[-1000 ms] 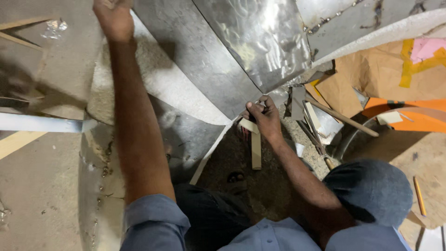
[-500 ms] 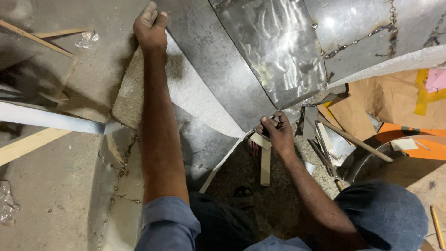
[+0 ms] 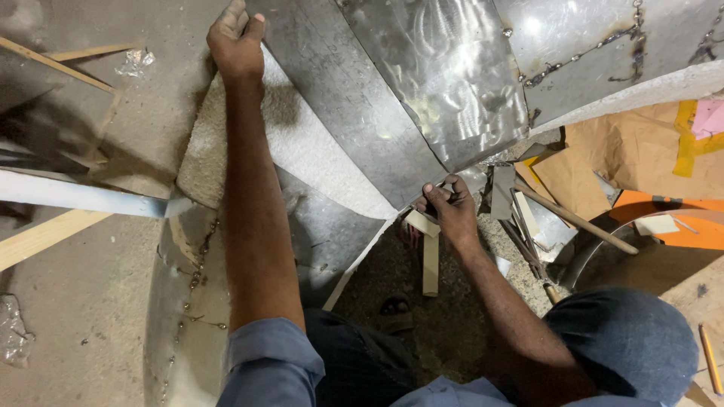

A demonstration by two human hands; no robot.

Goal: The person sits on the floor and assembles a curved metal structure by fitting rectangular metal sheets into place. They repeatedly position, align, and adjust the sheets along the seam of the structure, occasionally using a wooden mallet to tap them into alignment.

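Note:
My left hand [image 3: 236, 41] reaches far forward and grips the upper edge of a grey curved metal sheet [image 3: 343, 98], where it lies over a white insulation pad [image 3: 302, 154]. My right hand [image 3: 450, 207] is closed on the lower corner of the same sheet, fingers curled around its edge. Just under that hand stands a short wooden T-shaped piece [image 3: 428, 252] on the gritty floor. A shinier welded steel panel [image 3: 445, 75] overlaps the sheet at the top right.
A curved steel shell with chain-like weld marks [image 3: 188, 301] lies at the lower left. Wooden strips [image 3: 45, 234] and a flat metal bar [image 3: 75, 196] lie at left. Cardboard [image 3: 626, 158], an orange board [image 3: 679, 222], metal offcuts [image 3: 528, 218] and a stick [image 3: 573, 218] crowd the right.
The view has shifted so that both hands sit lower in frame. My left hand stays on the sheet's upper edge and my right hand keeps its hold on the lower corner.

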